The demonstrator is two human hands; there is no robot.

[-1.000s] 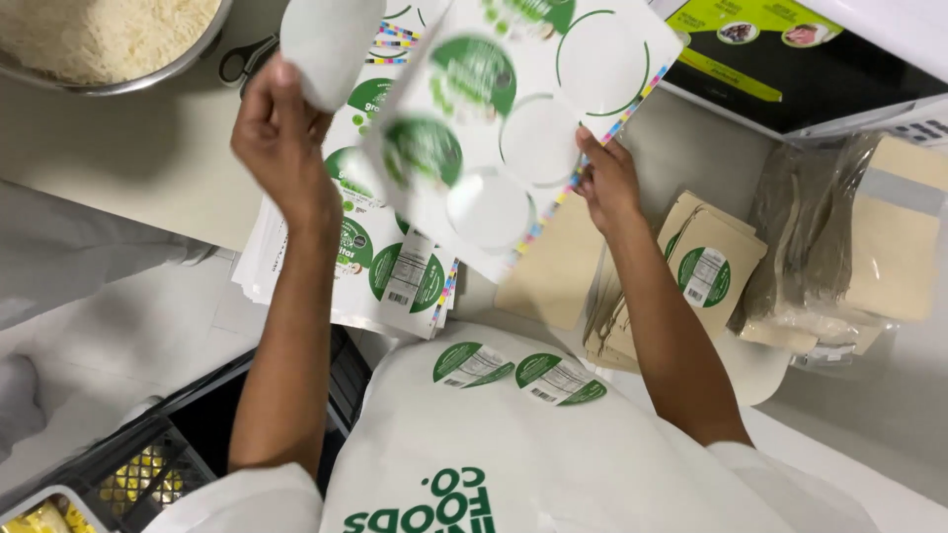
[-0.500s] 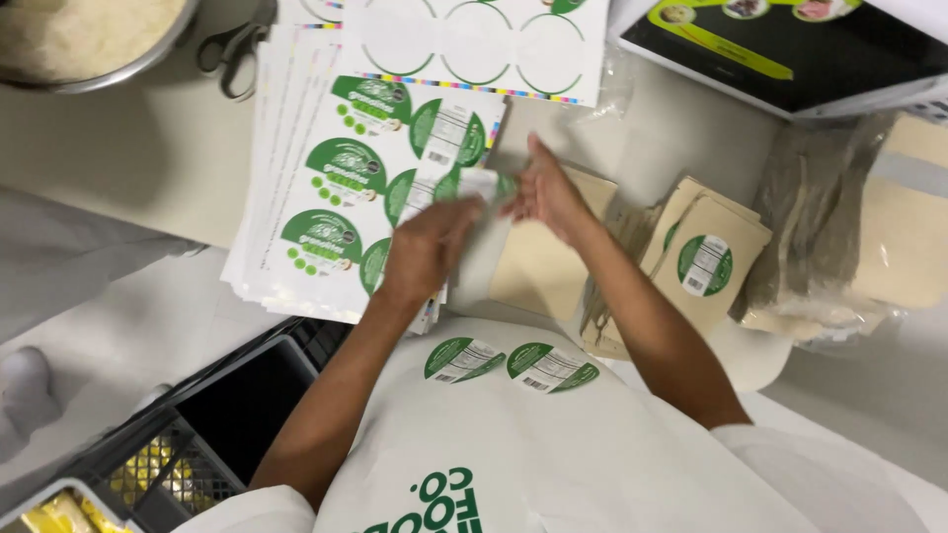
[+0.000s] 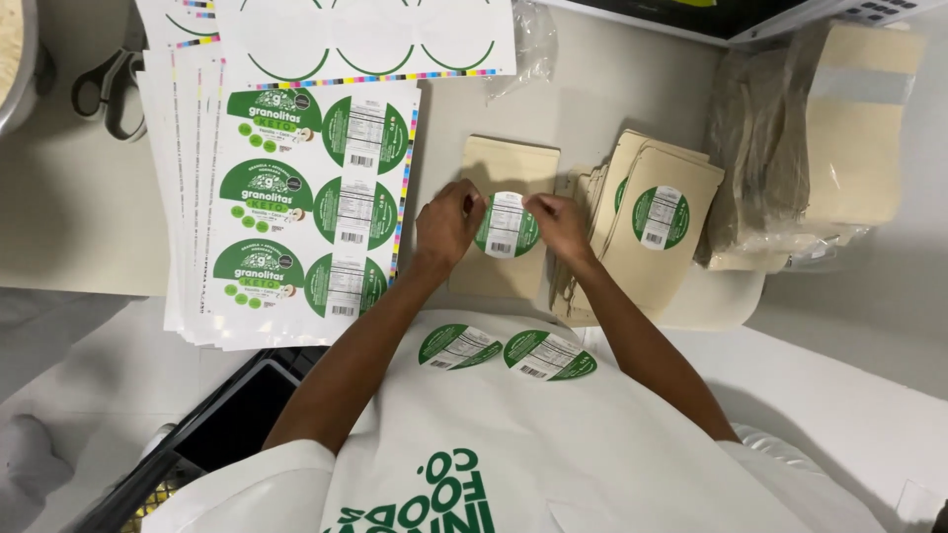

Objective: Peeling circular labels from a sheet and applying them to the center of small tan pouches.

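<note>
Scissors (image 3: 111, 91) far left, untouched. Next, the stack of label sheets (image 3: 296, 207), green and white labels unpeeled on the top sheet. My left hand (image 3: 446, 225) pinches the left edge of a round green-and-white sticker (image 3: 506, 225), fingers closed on it. The sticker sits over the upper middle of a flat kraft pouch (image 3: 506, 178) on the table; can't tell how much of it is stuck down. My right hand (image 3: 558, 223) pinches the right edge, same closed grip. To do it well, I reckon: keep the sticker taut and square to the pouch edges, tack the centre first, smooth outward so no bubbles or creases. Right of that, a pile of labelled pouches (image 3: 657, 222), then blank ones in a clear bag (image 3: 790, 168). Two spare stickers (image 3: 504, 350) parked on my apron (image 3: 553, 444).
</note>
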